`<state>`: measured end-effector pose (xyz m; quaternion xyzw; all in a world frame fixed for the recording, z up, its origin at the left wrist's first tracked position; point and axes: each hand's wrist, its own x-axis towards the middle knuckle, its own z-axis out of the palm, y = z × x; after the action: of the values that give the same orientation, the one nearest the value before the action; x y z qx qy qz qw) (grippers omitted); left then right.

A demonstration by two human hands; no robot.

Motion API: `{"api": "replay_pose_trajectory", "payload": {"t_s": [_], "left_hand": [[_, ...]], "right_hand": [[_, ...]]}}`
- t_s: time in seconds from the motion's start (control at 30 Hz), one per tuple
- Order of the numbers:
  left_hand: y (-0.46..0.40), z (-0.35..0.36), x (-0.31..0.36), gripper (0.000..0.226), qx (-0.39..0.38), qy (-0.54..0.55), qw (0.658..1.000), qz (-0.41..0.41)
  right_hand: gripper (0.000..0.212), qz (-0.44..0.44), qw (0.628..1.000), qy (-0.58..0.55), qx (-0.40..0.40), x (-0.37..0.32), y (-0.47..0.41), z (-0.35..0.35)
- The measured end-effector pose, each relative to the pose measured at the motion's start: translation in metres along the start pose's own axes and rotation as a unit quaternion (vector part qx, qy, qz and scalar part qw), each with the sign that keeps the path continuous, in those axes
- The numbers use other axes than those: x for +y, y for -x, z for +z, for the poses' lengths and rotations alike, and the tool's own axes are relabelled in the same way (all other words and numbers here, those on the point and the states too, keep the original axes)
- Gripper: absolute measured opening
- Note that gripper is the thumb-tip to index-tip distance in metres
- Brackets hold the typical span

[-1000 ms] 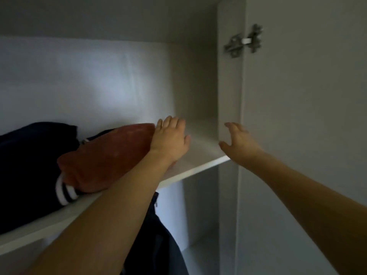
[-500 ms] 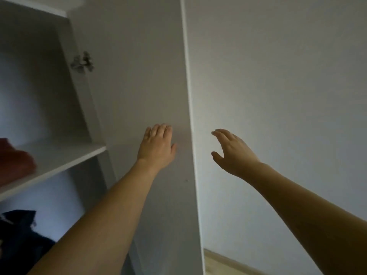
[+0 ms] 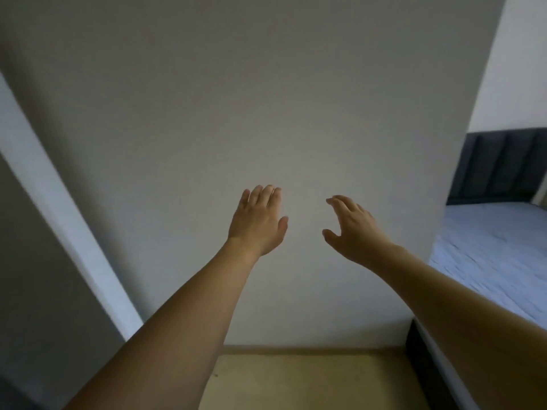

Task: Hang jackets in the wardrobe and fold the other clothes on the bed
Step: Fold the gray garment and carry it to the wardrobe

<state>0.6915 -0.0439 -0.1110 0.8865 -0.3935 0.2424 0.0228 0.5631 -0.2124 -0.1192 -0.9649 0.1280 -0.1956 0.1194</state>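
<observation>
Showing at far left: door edge [image 3: 59, 208], pale strip running on a slant, grey panel below it. Wardrobe interior not showing; jackets and other clothes not showing anywhere in view.

Filling centre: plain wall [image 3: 266, 99], bare of marks. Strip of wood floor [image 3: 310, 380] lying along its foot.

Reaching forward in mid-air, left hand [image 3: 258, 223]: fingers straight and close together, thumb out to the side, gripping nothing. Apart from wall or touching it, not telling from this angle.

Hovering just beside it, right hand [image 3: 350, 229]: fingers spread and loosely bent, thumb dropped low, holding nothing.

Lying at right: bed [image 3: 488, 255], pale sheet rumpled, dark headboard [image 3: 503, 167] standing behind. Visible part of sheet carrying no clothes, so folding items likely sitting further along, out of frame.

Judging step: heading toward bed to fetch next garment, hands free.

Risks: dark bed frame [image 3: 420, 350] jutting low at right, close to walking line, inviting a knock on shin or forearm while turning. Blurring at frame edges suggesting quick head swing, so misjudging corner possible. Door at left possibly standing open, catching elbow.

Writing, brands, labels: none readable anywhere.
</observation>
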Motion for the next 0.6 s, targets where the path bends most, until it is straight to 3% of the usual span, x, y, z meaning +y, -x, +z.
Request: {"api": "replay_pose_trajectory", "payload": {"t_s": [0.23,0.6], "left_hand": [[-0.06,0.034,0.193,0.064,-0.024,0.098,0.995,0.015],[-0.084,0.057,0.485,0.062,-0.1,0.119,0.987,0.05]], "right_hand": [[0.069,0.095,0.995,0.024,-0.033,0.185,0.071,-0.042],[0.068,0.16,0.984,0.019,-0.078,0.459,0.184,-0.129]]}}
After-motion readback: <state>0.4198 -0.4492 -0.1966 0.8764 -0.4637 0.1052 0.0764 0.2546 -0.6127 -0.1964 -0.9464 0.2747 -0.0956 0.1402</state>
